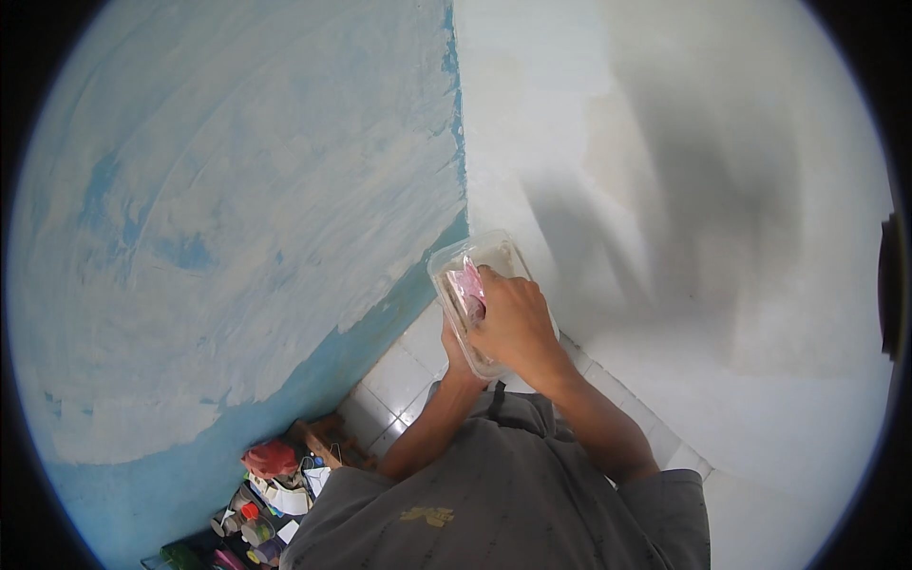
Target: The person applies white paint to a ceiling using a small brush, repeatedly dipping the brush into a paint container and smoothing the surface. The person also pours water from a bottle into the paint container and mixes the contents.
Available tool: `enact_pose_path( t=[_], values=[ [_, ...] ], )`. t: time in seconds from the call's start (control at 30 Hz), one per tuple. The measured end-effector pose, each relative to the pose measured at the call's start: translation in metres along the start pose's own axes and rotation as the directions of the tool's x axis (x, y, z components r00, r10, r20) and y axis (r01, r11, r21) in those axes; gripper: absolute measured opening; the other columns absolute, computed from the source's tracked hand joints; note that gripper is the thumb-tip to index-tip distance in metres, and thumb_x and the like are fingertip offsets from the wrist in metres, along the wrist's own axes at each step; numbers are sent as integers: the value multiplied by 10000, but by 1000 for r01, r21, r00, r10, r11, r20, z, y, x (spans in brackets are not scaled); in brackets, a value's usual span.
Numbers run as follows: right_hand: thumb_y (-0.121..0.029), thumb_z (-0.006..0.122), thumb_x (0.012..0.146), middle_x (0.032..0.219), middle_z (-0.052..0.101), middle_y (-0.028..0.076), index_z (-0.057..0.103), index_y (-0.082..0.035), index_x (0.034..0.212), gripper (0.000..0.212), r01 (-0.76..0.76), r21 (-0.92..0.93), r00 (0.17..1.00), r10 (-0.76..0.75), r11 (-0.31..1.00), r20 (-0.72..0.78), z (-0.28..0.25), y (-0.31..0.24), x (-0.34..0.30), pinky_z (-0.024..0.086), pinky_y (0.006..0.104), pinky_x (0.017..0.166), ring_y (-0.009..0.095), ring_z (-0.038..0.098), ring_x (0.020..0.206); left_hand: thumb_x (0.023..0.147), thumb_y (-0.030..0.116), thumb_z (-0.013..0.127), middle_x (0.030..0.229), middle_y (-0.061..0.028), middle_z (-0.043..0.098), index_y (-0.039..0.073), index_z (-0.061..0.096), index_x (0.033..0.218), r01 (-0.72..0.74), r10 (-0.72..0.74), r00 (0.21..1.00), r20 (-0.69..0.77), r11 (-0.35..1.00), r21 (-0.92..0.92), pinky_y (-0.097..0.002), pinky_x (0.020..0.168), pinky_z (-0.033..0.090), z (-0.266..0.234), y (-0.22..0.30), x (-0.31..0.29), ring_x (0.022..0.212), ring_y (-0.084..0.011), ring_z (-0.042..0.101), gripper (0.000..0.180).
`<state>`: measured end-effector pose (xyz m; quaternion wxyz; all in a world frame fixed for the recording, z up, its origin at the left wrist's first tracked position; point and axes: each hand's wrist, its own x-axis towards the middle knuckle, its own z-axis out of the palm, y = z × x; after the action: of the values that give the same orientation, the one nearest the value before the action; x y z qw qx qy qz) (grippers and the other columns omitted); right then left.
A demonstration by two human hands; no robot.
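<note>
A clear plastic tray (501, 245), rectangular with rounded corners, is held up in front of my body, its inside smeared with a pale residue. My left hand (457, 351) supports it from beneath at the near left side, with most of its fingers hidden under the tray. Over the tray's opening, my right hand (514, 321) has its fingers bent around a shiny pink-and-white plastic piece (465, 283), which looks like a packet or wrapper. That piece lies within the tray's left part; its lower end is covered by my fingers.
To the left rises a blue wall (237, 190) coated patchily in whitish filler. A white wall (608, 114) with shadows meets it at a corner. White floor tiles (391, 380) show below. At lower left sits a clutter of jars (255, 532) and a red bag (270, 459).
</note>
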<state>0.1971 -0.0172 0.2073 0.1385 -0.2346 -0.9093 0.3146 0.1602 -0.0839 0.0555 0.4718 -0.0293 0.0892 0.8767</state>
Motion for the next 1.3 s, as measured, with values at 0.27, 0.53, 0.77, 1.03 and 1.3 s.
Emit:
enact_pose_path(
  t=[0.27, 0.53, 0.77, 1.03, 1.3],
  values=[
    [-14, 619, 653, 691, 619, 267, 603, 50, 847, 204, -26, -15, 999, 25, 1000, -39, -15, 1, -3, 515, 499, 702, 449, 637, 720, 1001, 503, 333, 1255, -116, 586, 98, 470, 1375, -16, 17, 1000, -9, 998, 62, -427, 957, 500, 9, -3, -5, 1131, -269, 592, 568],
    [-10, 619, 683, 745, 631, 264, 606, 55, 888, 216, -26, -46, 995, 21, 999, -96, -34, 18, -6, 485, 501, 723, 454, 621, 736, 991, 454, 355, 1366, -144, 512, 84, 406, 1425, 39, -33, 992, 125, 998, -44, -483, 1022, 453, 7, 1, -13, 1226, -315, 537, 573],
    [-23, 614, 728, 732, 630, 255, 604, 38, 903, 185, -105, -216, 993, 90, 971, -76, -42, 10, -8, 483, 505, 712, 446, 623, 731, 995, 445, 367, 1384, -141, 500, 75, 394, 1430, 25, -26, 999, 27, 999, 42, -486, 1040, 439, 5, 2, -16, 1249, -304, 523, 571],
    [-10, 599, 693, 695, 619, 252, 601, 34, 881, 193, -160, -230, 987, 150, 960, -58, -40, 20, -23, 487, 512, 704, 434, 629, 709, 1004, 466, 348, 1370, -142, 512, 73, 402, 1425, 85, -81, 979, 185, 996, -15, -461, 1033, 447, 35, -8, -19, 1231, -293, 537, 578],
    [-9, 607, 675, 687, 623, 229, 600, 32, 850, 180, -10, -164, 996, -4, 986, -85, -45, 31, -32, 490, 507, 675, 427, 626, 689, 1010, 525, 288, 1374, -142, 510, 83, 386, 1442, 5, -17, 997, 72, 985, 171, -450, 1053, 431, 38, -30, -14, 1234, -304, 531, 626]
  ],
)
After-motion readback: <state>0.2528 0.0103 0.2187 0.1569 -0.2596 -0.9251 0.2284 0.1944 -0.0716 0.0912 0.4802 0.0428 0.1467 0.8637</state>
